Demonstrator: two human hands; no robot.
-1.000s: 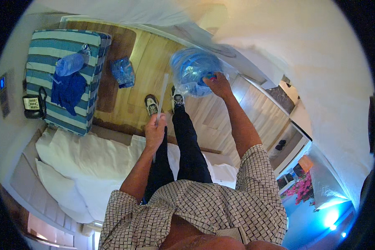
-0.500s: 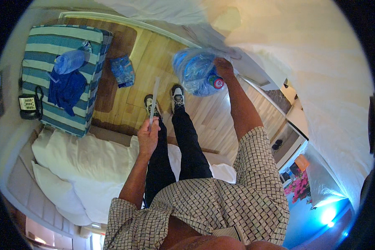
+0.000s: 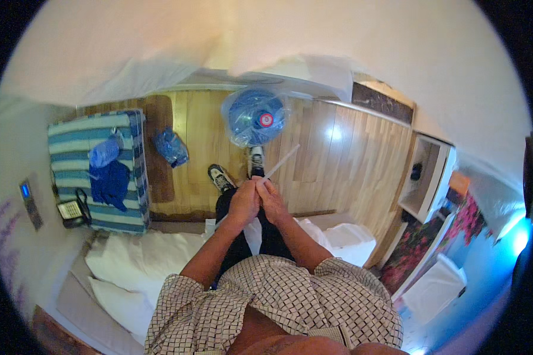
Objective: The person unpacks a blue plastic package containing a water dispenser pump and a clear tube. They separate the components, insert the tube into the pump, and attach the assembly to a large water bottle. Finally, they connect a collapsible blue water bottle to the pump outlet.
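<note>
Two bare hands meet in front of the person's tummy, right here where I can see them. The left hand [image 3: 243, 203] and the right hand [image 3: 272, 203] touch each other, and both are clamped on a long, thin, whitish strip [image 3: 283, 160]. I can't make out every finger, because they bunch up close together. The strip pokes out past the fingers, slanting away toward the person's right.

Just past the hands, on the shiny pale wooden floor [image 3: 343, 148], is a big, round, blue water jug in a clear plastic wrap [image 3: 251, 115]. I can see its red and white cap [image 3: 266, 120]. No hand is on the jug. It is right by the toe of a black and white laced shoe [image 3: 257, 161].

Over to the left is a bed pad with blue and white stripes [image 3: 65, 151]. On it are a see-through blue plastic bottle [image 3: 104, 154] and a crumpled dark blue cloth [image 3: 111, 184], side by side. A black phone with pale buttons [image 3: 73, 212] is near its corner. Between the pad and the jug, a shiny blue plastic packet [image 3: 172, 148] lies down low.
</note>
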